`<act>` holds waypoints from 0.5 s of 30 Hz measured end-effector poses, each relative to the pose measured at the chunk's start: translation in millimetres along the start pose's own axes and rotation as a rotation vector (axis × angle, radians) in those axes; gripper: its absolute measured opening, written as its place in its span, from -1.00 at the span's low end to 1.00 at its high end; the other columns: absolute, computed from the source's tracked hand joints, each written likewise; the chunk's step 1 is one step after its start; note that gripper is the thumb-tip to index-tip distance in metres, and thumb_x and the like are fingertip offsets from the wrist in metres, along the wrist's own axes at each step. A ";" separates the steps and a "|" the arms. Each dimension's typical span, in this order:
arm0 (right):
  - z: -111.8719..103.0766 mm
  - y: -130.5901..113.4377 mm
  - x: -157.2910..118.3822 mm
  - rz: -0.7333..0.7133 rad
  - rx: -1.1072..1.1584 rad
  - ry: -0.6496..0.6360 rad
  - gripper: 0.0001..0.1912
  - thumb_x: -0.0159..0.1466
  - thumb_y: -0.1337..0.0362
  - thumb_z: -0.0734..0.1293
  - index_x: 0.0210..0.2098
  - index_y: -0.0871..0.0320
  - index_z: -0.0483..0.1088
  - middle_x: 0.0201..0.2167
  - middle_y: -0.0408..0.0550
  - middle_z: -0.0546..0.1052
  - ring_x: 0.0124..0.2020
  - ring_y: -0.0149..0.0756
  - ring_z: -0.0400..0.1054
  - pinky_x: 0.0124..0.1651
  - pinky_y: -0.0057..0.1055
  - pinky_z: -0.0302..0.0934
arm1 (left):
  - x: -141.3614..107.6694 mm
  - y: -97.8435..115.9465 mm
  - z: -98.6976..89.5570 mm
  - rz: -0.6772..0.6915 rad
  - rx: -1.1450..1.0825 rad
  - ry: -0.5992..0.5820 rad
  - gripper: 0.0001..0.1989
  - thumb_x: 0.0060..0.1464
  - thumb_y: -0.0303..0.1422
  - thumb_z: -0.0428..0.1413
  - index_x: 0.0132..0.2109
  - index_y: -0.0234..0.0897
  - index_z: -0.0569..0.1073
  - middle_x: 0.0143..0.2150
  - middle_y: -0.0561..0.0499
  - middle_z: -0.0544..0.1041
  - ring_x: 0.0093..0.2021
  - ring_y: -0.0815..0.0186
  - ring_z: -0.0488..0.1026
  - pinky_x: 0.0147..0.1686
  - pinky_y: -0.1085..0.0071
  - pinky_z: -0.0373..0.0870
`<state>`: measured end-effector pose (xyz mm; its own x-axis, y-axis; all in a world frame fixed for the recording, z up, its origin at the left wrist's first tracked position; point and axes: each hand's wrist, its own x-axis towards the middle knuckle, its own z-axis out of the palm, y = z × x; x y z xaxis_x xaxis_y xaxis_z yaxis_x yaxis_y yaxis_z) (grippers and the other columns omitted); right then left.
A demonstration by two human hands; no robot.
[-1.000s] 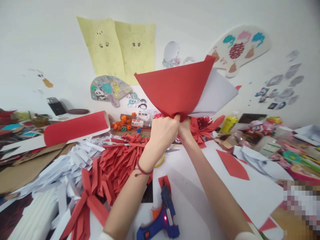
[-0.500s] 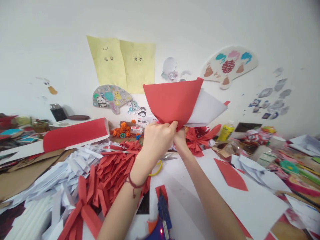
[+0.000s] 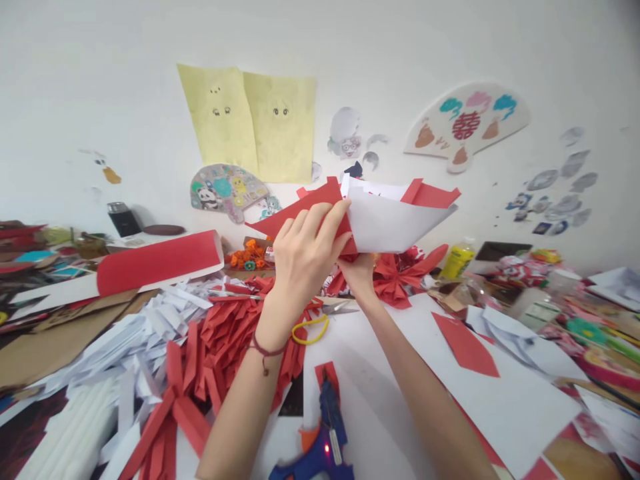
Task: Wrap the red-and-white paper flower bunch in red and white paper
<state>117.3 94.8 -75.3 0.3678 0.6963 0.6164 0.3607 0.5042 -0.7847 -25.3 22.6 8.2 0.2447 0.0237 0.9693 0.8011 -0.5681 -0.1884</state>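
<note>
A folded red-and-white paper wrapper (image 3: 395, 223) is held up above the table, its wide rim facing upward. My left hand (image 3: 307, 250) presses its fingers over the red paper (image 3: 320, 200) on the left side. Underneath, my right hand (image 3: 359, 272) grips the gathered base; its fingers are largely hidden. Below my forearms lies a blue glue gun (image 3: 327, 427) with a lit red light, its nozzle over a scrap of red paper. Yellow-handled scissors (image 3: 311, 330) rest between my wrists.
Piles of folded red paper strips (image 3: 235, 340) and white paper strips (image 3: 145, 327) cover the left. A red paper roll (image 3: 160, 263) lies behind them. White sheets (image 3: 480, 400), a red cutout (image 3: 465, 343) and a yellow bottle (image 3: 456, 259) are on the right.
My left hand has moved from the gathered base up onto the red side of the wrapper. The wrapper has turned and tipped, showing more white. My right hand stays at the base.
</note>
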 end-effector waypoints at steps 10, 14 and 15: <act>-14.2 23.4 16.9 0.024 -0.103 0.124 -0.76 -0.01 0.21 0.40 -0.36 0.21 0.47 -0.29 0.10 0.62 -0.17 -0.04 0.51 -0.03 -0.25 0.36 | 19.0 15.9 -67.8 -0.060 -0.284 -0.520 -0.79 0.31 -0.27 0.03 -0.18 -0.27 0.51 -0.32 0.04 0.57 -0.32 0.36 0.49 -0.33 0.47 0.29; -17.0 26.6 19.2 0.074 -0.142 0.171 -0.75 -0.04 0.26 0.39 -0.34 0.21 0.46 -0.28 0.12 0.61 -0.11 0.03 0.50 0.01 -0.20 0.35 | -3.9 47.0 -124.8 0.067 -0.144 -1.129 -0.68 0.22 -0.15 0.13 -0.43 -0.25 0.46 -0.53 0.04 0.47 -0.53 0.25 0.43 -0.53 0.40 0.18; -17.2 27.0 19.2 0.062 -0.146 0.185 -0.72 -0.04 0.26 0.39 -0.31 0.21 0.46 -0.27 0.11 0.60 -0.08 0.03 0.49 0.03 -0.19 0.35 | -17.0 57.4 -136.1 0.057 -0.117 -1.219 -0.69 0.18 -0.17 0.17 -0.44 -0.25 0.46 -0.54 0.03 0.47 -0.53 0.22 0.44 -0.53 0.38 0.20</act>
<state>148.8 113.0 -83.5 0.5387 0.6113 0.5798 0.4480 0.3749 -0.8116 -57.8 -122.4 2.5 0.6791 0.7152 0.1656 0.7341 -0.6625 -0.1491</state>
